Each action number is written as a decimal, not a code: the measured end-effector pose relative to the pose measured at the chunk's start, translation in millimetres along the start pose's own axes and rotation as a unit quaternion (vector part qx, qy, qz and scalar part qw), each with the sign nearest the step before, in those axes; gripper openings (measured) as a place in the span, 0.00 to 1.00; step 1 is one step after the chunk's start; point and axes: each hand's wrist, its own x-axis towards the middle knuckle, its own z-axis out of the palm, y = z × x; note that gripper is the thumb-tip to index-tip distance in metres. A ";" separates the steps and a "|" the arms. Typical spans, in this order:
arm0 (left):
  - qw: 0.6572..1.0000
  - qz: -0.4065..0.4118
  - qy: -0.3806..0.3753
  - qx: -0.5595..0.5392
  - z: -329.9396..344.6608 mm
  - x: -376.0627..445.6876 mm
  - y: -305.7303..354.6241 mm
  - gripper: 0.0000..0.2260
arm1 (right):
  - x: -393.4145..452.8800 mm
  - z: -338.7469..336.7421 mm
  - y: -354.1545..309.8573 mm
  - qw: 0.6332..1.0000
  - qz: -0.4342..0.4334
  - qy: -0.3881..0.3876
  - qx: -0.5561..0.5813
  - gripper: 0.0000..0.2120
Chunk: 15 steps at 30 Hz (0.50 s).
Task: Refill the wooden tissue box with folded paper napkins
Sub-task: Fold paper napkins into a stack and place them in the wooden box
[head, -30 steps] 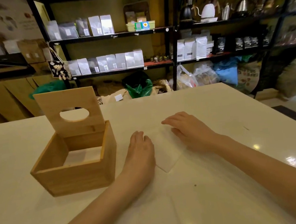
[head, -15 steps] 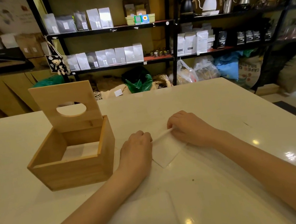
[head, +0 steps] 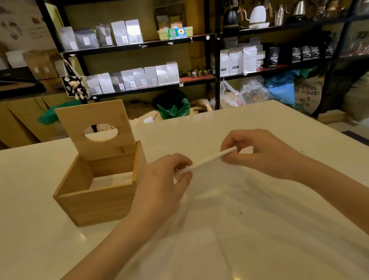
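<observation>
So that it can drop flat into the open box (head: 98,194), both hands, left (head: 161,188) and right (head: 260,154), pinch the folded napkin (head: 206,161) by its ends.

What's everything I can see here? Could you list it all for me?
Wooden tissue box: one, light brown, on the table left of the hands, lid standing open.
Napkins in box: count unclear, white, at the bottom.
Folded napkin: one, white, lifted between both hands.
Napkin stack: count unclear, white, near table edge.
Table: one, cream, glossy.
Shelves: black, behind the table, holding silver and white pouches and kettles.
Bags: several, green, blue and clear, on the floor.
Left hand: pinches the napkin's left end.
Right hand: pinches its right end.
</observation>
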 end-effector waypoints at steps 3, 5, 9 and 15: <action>0.993 -0.062 -0.030 -0.095 -30.3 -13.8 7.0 0.07 | -14.1 -4.0 -21.0 0.994 0.016 -0.018 0.111 0.05; 0.976 -0.124 -0.045 -0.173 -47.3 -23.2 11.0 0.07 | -22.0 -3.0 -33.1 0.978 0.039 -0.035 0.204 0.05; 0.936 -0.206 -0.094 -0.271 -64.7 -41.7 14.9 0.04 | -32.5 7.3 -49.8 0.953 0.087 -0.068 0.283 0.08; 0.885 -0.301 -0.181 -0.305 -71.4 -67.5 1.1 0.11 | -44.1 35.7 -47.5 0.919 0.212 -0.207 0.260 0.05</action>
